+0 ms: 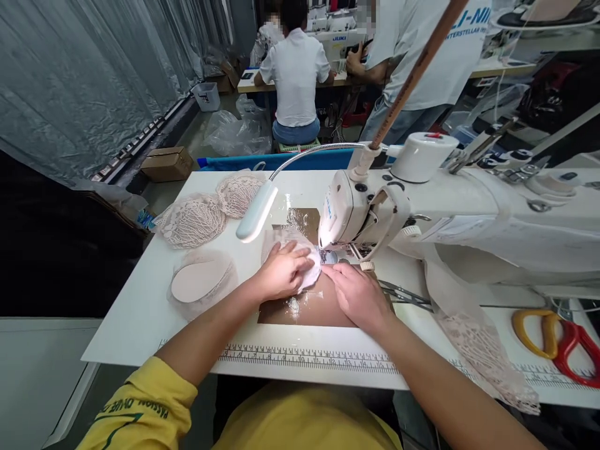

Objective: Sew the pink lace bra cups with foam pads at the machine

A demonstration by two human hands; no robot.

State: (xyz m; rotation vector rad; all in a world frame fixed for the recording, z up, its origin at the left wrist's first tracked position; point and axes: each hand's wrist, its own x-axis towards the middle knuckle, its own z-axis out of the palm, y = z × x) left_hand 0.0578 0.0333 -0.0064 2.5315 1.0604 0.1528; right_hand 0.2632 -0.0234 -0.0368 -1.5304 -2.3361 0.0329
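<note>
Yellow shirt cloth (pixel 300 422) lay nearest the head camera, just past the front edge of the table (pixel 135 319). We located the pale fabric piece (pixel 309 279) on the brown plate (pixel 281 314), its right edge beside the needle area (pixel 323 255) of the sewing machine (pixel 344 209). Our left grip (pixel 284 272) was spread flat on the piece, not clenched; our right grip (pixel 359 297) had its fingertips at that edge, and we could not tell whether they pinched it.

We judged the chief hazard to be fingertips so near the needle: a late release could put them under it. Uneven pressure from the left palm could pucker the fabric or turn its edge off line. The lace strip (pixel 487 350), reaching the table's front edge near the scissors (pixel 561 350), could snag on their handles.

Containers stood on the floor beyond the table. We noted a cardboard box (pixel 167 164), a white bin (pixel 206 98) and clear plastic bags (pixel 234 134); we could not identify the contents of any.
</note>
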